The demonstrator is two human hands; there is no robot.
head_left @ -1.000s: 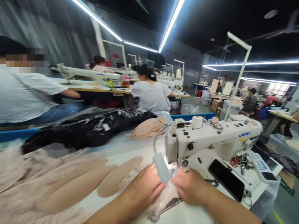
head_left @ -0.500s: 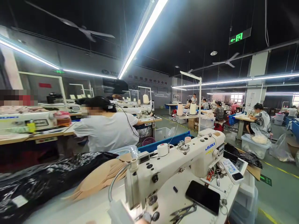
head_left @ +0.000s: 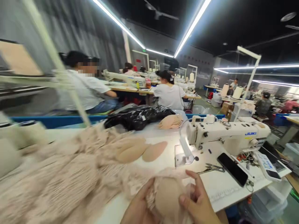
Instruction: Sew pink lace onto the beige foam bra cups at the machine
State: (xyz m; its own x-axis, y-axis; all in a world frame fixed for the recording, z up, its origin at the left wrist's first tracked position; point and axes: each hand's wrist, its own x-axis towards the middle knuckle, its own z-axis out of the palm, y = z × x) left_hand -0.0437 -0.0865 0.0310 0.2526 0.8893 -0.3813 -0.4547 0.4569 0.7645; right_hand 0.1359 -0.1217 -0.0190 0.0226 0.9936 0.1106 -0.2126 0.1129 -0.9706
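Close to the front edge of the table, I hold a beige lace garment [head_left: 167, 194] with a smooth, rounded pad showing in its middle. My left hand [head_left: 139, 205] cups it from the left, thumb along its edge. From the right, my right hand [head_left: 198, 199] pinches the cloth with the thumb, its index finger raised. Beyond my hands stands a white sewing machine [head_left: 224, 135], its lit needle area over a metal plate [head_left: 181, 158]. Thread snips [head_left: 213, 168] and a black phone [head_left: 232, 169] lie to the right.
Heaped beige lace fabric [head_left: 67, 177] covers the left of the table. Loose oval pads [head_left: 155, 151] lie beside it, with stacked pads [head_left: 171, 121] and a black plastic bag [head_left: 140, 116] behind. A thread stand pole [head_left: 60, 68] rises at left. Co-workers sit beyond.
The view has swung left and down. Both hands with the lace garment now show, as does the fabric heap; earlier only a bit of a hand showed at the bottom edge.
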